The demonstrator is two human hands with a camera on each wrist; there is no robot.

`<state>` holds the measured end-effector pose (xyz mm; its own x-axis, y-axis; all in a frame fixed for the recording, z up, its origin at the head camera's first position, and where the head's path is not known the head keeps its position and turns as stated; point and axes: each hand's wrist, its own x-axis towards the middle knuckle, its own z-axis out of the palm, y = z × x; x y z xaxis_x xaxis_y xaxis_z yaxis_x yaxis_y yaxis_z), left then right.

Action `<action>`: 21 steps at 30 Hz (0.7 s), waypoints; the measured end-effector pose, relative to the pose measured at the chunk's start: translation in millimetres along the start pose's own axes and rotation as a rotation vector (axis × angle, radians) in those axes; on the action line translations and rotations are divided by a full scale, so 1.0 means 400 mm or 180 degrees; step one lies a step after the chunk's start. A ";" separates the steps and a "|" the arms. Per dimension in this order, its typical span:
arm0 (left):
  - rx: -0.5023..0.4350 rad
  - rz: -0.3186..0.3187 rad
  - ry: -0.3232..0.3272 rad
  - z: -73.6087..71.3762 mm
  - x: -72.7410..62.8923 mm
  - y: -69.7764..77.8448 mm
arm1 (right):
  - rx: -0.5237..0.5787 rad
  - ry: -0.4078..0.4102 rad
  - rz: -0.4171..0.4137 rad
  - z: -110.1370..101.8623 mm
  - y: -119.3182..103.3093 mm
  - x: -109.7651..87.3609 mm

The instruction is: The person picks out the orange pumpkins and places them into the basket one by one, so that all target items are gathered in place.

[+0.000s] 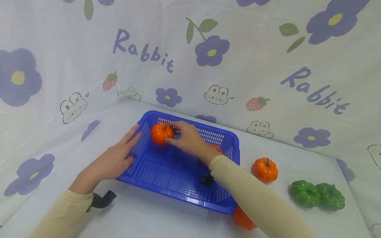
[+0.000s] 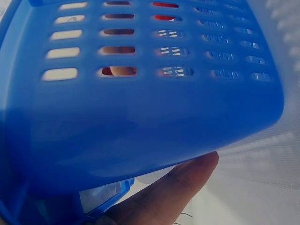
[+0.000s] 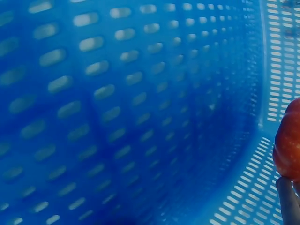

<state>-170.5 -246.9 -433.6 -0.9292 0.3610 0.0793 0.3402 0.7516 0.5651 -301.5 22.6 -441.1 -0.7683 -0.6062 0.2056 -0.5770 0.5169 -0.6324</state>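
My right hand point(image 1: 189, 137) reaches into a blue plastic basket point(image 1: 169, 192) and pinches a small orange pumpkin point(image 1: 160, 134) with a green stem near the far left corner. In the right wrist view, the pumpkin point(image 3: 289, 140) shows at the right edge with a fingertip below it. My left hand point(image 1: 114, 160) rests on the basket's left rim, its visible fingers fairly straight across the edge. One finger point(image 2: 173, 190) shows beyond the smooth rim in the left wrist view. A second orange pumpkin point(image 1: 216, 148) inside the basket is mostly hidden behind my right wrist.
An orange pumpkin point(image 1: 265, 170) stands right of the basket. Two green pumpkins point(image 1: 305, 194) sit together farther right. Another orange one point(image 1: 244, 218) is partly covered by the basket corner and my right sleeve. A patterned white cloth point(image 1: 184, 79) hangs behind the white table point(image 1: 143, 215).
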 end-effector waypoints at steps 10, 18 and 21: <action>-0.0003 -0.0057 -0.0042 0.001 -0.002 -0.004 | -0.0425 -0.0333 -0.0004 0.032 -0.003 0.001; 0.0003 -0.0037 -0.0026 0.002 -0.004 -0.007 | -0.0644 -0.0389 0.0001 0.042 0.001 0.001; 0.0001 -0.0029 -0.0022 0.002 -0.003 -0.007 | -0.0699 -0.0393 0.0009 0.043 0.001 0.002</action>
<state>-170.1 -249.2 -436.0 -0.9312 0.3580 0.0686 0.3319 0.7550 0.5655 -297.5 11.7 -454.0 -0.7380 -0.6669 0.1028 -0.6317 0.6294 -0.4526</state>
